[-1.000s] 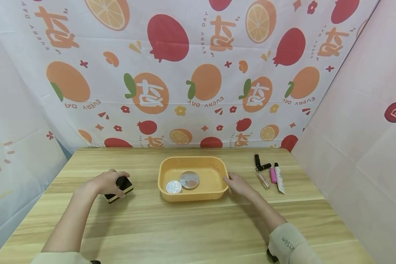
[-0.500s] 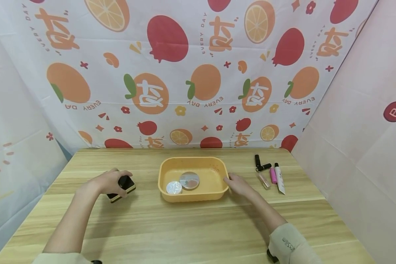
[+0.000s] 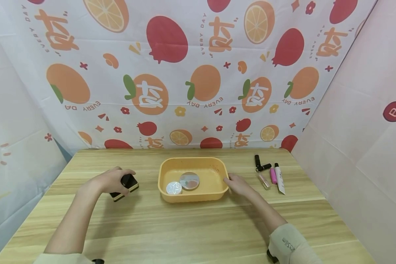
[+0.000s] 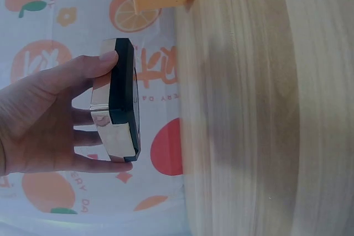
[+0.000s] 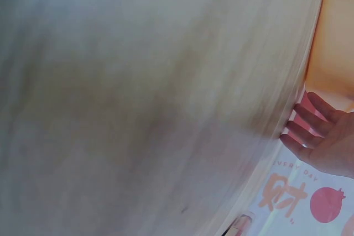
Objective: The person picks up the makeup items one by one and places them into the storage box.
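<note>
In the head view my left hand (image 3: 110,182) grips a black compact with gold edges (image 3: 128,181), left of the yellow plastic box (image 3: 193,198). The left wrist view shows the compact (image 4: 123,100) tilted, with my thumb on one side and fingers round its far side; its shadow falls on the table. My right hand (image 3: 239,185) holds the box's right rim, with the thumb over the edge. Its fingers (image 5: 310,131) are spread along the outside in the right wrist view, where the thumb is out of sight. Inside the box lie a silvery patterned disc (image 3: 173,187) and a round mirror-like disc (image 3: 189,180).
On the table's right lie two black lipstick-like tubes (image 3: 263,167), a small clear pinkish tube (image 3: 264,181), a pink tube (image 3: 273,176) and a white squeeze tube with black cap (image 3: 279,179). Fruit-printed cloth (image 3: 204,121) stands behind the wooden table (image 3: 184,234).
My left hand has moved slightly to the right with the compact, closer to the box. My right hand and the box have stayed in place.
</note>
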Motion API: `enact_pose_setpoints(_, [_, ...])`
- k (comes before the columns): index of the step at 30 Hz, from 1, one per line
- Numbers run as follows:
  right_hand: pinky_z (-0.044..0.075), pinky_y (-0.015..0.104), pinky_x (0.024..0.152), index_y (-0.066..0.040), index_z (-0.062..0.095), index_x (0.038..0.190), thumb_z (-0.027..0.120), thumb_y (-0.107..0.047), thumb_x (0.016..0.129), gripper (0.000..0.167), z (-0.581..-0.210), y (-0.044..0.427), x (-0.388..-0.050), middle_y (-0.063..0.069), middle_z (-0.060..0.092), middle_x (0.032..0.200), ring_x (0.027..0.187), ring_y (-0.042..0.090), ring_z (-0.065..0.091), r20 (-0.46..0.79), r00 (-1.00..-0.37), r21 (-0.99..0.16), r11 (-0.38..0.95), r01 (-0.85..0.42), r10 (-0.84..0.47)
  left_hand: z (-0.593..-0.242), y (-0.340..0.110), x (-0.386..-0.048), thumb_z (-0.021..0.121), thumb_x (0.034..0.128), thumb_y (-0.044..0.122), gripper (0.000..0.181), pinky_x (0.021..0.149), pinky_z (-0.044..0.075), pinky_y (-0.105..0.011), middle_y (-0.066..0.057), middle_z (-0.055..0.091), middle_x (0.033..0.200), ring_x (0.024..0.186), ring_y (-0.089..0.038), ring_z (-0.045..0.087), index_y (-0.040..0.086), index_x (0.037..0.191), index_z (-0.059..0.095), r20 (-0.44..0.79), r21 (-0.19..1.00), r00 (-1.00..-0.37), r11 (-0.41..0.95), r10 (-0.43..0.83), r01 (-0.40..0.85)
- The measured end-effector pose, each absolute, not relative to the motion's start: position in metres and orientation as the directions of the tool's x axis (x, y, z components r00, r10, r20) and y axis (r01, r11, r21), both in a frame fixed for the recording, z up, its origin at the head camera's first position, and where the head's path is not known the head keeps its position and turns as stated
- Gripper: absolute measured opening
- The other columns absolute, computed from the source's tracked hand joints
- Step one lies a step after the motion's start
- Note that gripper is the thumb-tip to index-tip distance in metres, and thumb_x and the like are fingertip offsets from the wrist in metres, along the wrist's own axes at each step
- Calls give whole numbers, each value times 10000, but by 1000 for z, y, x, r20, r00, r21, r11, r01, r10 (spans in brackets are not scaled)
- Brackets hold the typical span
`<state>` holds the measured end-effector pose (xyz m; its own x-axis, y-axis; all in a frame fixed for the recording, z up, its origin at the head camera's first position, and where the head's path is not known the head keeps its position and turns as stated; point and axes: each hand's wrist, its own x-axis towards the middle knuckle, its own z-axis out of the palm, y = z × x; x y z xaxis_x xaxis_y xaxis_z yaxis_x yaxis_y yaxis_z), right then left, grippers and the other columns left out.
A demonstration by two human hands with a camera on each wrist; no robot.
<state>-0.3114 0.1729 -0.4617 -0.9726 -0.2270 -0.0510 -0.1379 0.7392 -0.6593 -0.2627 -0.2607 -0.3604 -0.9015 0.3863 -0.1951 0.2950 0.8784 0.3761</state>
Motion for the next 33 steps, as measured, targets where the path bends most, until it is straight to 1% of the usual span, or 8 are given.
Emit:
enact_pose_setpoints(3, [440, 439, 865, 7, 489, 1293, 400, -310, 957, 470, -462, 172, -311, 114, 581, 1124, 957, 239, 531, -54, -973, -659, 741, -132, -222, -358, -258, -262, 773, 698, 192, 651, 662, 483, -426, -285, 453, 1089, 870, -326, 492, -13, 1252, 499, -189, 377, -903, 878, 385, 295])
enact_pose_setpoints(5, [441, 448, 863, 15, 487, 1292, 394, -304, 958, 471, -462, 173, -311, 120, 580, 1131, 958, 240, 531, -52, -973, -658, 741, -137, -226, -357, -257, -262, 775, 699, 193, 648, 665, 484, -429, -284, 453, 1087, 871, -328, 492, -12, 1250, 500, -186, 374, -903, 878, 387, 299])
enact_pose_setpoints(9, [455, 437, 819, 25, 486, 1286, 391, -303, 957, 474, -462, 173, -312, 113, 587, 1087, 901, 231, 531, -53, -971, -660, 738, -139, -231, -355, -256, -262, 781, 701, 207, 657, 667, 485, -431, -273, 454, 1083, 874, -330, 491, -5, 1254, 497, -189, 372, -904, 880, 384, 296])
enact_pose_setpoints(12, [458, 429, 809, 24, 488, 1284, 397, -304, 957, 471, -462, 174, -312, 105, 589, 1069, 887, 226, 529, -56, -972, -657, 742, -138, -230, -355, -256, -262, 783, 703, 208, 660, 658, 488, -420, -281, 449, 1087, 868, -330, 489, -9, 1255, 494, -192, 374, -902, 878, 387, 298])
enact_pose_setpoints(20, [450, 437, 836, 27, 488, 1283, 397, -303, 955, 474, -462, 173, -312, 115, 587, 1086, 910, 234, 531, -63, -973, -664, 737, -125, -222, -354, -254, -262, 779, 701, 195, 652, 646, 487, -412, -279, 450, 1083, 861, -328, 488, -14, 1250, 496, -186, 380, -898, 872, 399, 308])
enact_pose_setpoints(26, [422, 464, 900, 27, 472, 1302, 395, -304, 955, 487, -461, 172, -311, 148, 565, 1174, 1009, 265, 526, -57, -973, -659, 741, -130, -222, -354, -254, -261, 784, 697, 226, 666, 651, 488, -424, -275, 454, 1092, 870, -335, 491, -2, 1254, 499, -189, 370, -902, 879, 389, 301])
enact_pose_setpoints(33, [422, 449, 901, 18, 479, 1299, 397, -306, 954, 480, -459, 172, -311, 135, 568, 1163, 993, 249, 524, -58, -975, -649, 750, -126, -214, -352, -252, -261, 783, 700, 231, 672, 674, 484, -454, -285, 444, 1104, 884, -343, 491, -1, 1261, 495, -195, 367, -901, 881, 387, 298])
